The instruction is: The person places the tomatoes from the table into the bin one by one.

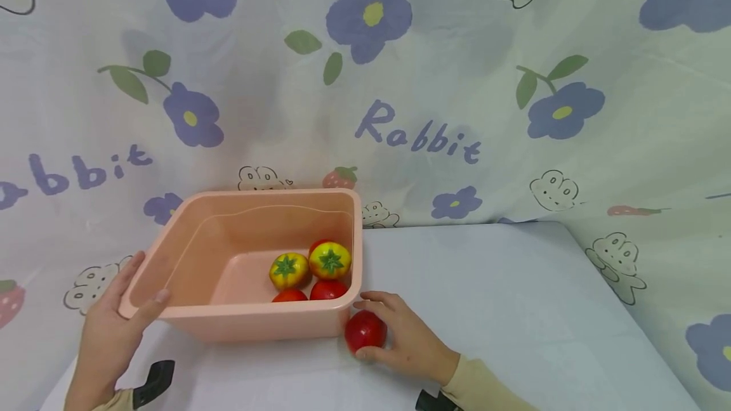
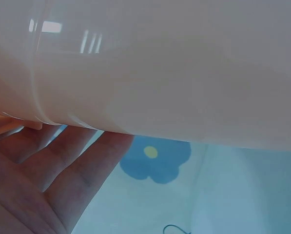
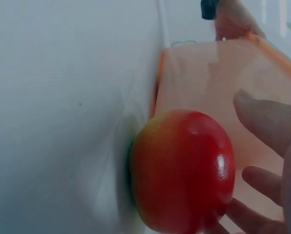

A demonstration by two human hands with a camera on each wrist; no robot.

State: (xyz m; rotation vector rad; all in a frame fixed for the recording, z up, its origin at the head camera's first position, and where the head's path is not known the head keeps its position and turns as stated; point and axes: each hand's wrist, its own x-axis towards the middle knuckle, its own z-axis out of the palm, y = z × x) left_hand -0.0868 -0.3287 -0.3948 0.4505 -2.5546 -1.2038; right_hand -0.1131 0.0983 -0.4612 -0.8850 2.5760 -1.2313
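A pink plastic box (image 1: 257, 322) stands on the table, its open top facing up. My left hand (image 1: 108, 328) holds its left end, thumb over the near rim and fingers along the outside; the left wrist view shows those fingers (image 2: 91, 170) against the wall. A shiny red apple (image 1: 364, 332), yellowish at one end, rests on the table by the box's near right corner. Around it is my right hand (image 1: 408, 341); in the right wrist view the thumb and a fingertip (image 3: 255, 178) stand apart from the apple (image 3: 184, 170), while contact of the lower fingers cannot be made out.
Inside the box, at its right end, lie yellow fruits (image 1: 289, 271) with green star-shaped leaves and several red fruits (image 1: 328, 290), partly hidden by the near wall. A patterned cloth (image 1: 422, 81) hangs behind the white table (image 1: 485, 284).
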